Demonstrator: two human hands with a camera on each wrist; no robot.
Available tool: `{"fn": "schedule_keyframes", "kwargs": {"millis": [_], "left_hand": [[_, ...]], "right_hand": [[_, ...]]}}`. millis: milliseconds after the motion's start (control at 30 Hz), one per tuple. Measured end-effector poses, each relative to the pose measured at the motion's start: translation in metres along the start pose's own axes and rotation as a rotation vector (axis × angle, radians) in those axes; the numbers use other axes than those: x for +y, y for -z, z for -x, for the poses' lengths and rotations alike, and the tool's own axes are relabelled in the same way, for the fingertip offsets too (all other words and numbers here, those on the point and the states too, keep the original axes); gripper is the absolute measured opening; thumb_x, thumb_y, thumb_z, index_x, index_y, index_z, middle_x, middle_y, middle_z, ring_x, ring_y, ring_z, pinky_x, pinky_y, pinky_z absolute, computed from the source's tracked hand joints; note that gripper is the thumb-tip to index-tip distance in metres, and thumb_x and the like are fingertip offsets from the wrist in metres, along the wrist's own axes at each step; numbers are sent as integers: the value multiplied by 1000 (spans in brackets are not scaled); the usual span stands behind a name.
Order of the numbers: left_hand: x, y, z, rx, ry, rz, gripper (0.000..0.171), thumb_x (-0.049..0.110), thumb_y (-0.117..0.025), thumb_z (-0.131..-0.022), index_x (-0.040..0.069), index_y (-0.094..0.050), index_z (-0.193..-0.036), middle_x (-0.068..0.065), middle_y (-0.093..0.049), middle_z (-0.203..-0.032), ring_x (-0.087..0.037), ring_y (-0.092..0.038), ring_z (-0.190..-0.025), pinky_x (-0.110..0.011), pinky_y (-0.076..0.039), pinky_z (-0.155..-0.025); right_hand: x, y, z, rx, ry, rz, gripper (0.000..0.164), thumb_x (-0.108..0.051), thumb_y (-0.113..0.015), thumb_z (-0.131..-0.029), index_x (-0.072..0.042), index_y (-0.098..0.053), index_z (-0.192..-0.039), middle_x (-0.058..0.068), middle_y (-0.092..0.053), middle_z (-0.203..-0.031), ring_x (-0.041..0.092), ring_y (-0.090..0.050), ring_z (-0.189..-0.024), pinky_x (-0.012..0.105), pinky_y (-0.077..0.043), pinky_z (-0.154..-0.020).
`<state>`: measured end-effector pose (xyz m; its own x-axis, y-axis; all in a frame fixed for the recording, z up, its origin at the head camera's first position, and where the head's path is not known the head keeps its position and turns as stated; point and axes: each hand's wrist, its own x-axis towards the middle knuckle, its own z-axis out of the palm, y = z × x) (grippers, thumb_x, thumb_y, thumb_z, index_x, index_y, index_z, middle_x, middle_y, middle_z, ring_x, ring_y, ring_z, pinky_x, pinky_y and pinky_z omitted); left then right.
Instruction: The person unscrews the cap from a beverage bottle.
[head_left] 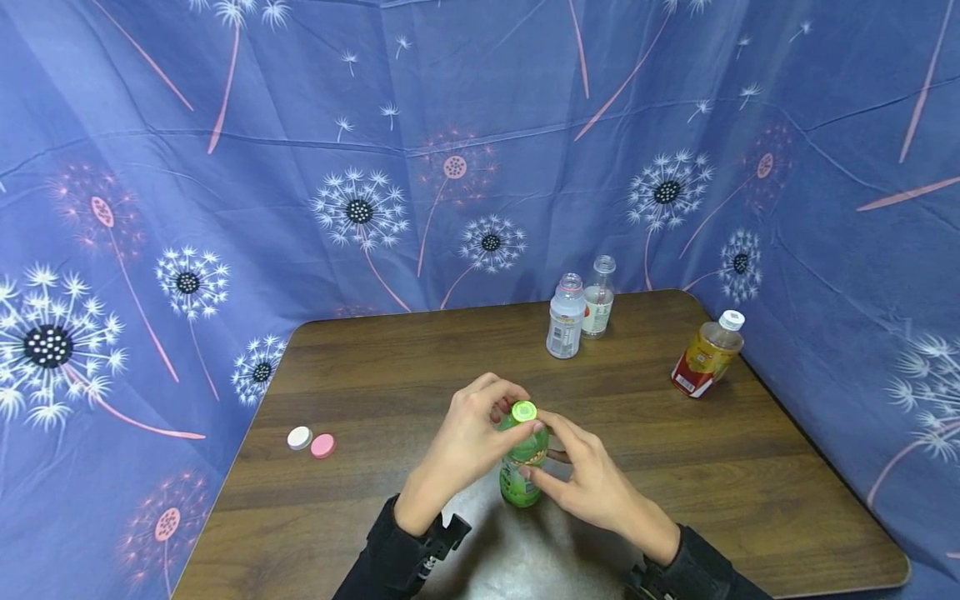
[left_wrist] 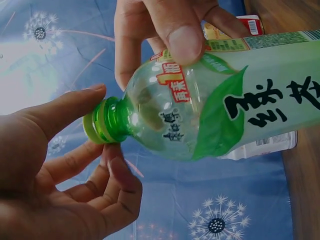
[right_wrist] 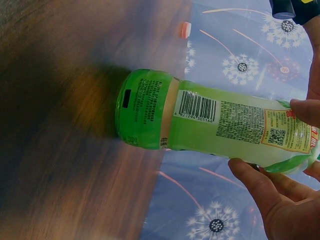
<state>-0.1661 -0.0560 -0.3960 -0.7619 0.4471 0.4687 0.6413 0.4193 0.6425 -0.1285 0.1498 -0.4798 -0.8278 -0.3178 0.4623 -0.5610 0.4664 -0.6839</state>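
Blue cloth, printed with white and pink dandelions, hangs behind and to the sides of a brown wooden table. Dark sleeves reach in from the near side. Between the two hands, at the near part of the table, a green bottle is upright; its label carries a leaf and black characters. The right hand holds it around the shoulder, thumb on one side and fingers on the other. The left hand has its thumb and fingertips pinched narrowly on the green cap at the bottle's neck. Near the table's right edge stands a red and yellow bottle with a white top. Toward the back, a whitish bottle stands just beside a clear bottle. On the left side lie a white cap and a pink cap, side by side. Smallest is the green cap, seated on its bottle.
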Motion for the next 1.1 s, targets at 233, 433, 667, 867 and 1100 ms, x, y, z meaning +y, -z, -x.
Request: {"fn": "schedule_keyframes", "kwargs": {"millis": [233, 433, 667, 867, 1100], "left_hand": [[-1, 9, 0, -76, -2, 56, 26, 12, -84, -89, 12, -76, -114, 3, -72, -97, -15, -67, -87, -33, -60, -78], [1, 14, 1, -134, 19, 50, 32, 9, -78, -94, 16, -74, -124, 4, -75, -113, -18, -66, -99, -35, -57, -84], [3, 12, 2, -126, 21, 42, 41, 17, -82, -91, 18, -71, -130, 2, -73, -122, -15, -63, -101, -36, -54, -83], [5, 4, 0, -49, 106, 33, 43, 37, -89, -85, 18, -71, -118, 4, -63, -102, -14, -61, -87, -26, -51, -72], [2, -3, -3, 9, 99, -37, 36, 37, -92, -80, 17, -67, -96, 1, -58, -86, -10, -54, -75, -21, -47, -64]], "right_hand": [[1, 0, 0, -2, -10, -14, 72, -20, -82, -93, -28, -45, -154, -2, -62, -141, 24, -66, -124, 29, -61, -87], [1, 1, 0, -3, -21, -8, 72, -23, -82, -93, -29, -45, -154, -3, -62, -140, 24, -67, -123, 29, -62, -86], [1, 0, 0, -10, -15, -16, 72, -22, -82, -93, -29, -45, -154, -2, -61, -143, 25, -66, -124, 32, -62, -86], [0, -1, 0, 5, 13, -18, 72, -17, -83, -91, -26, -48, -153, -2, -61, -145, 23, -66, -126, 31, -62, -88], [0, -1, 0, 4, -5, -41, 72, -16, -83, -91, -26, -48, -153, -1, -62, -144, 24, -66, -125, 31, -61, -88]]}}
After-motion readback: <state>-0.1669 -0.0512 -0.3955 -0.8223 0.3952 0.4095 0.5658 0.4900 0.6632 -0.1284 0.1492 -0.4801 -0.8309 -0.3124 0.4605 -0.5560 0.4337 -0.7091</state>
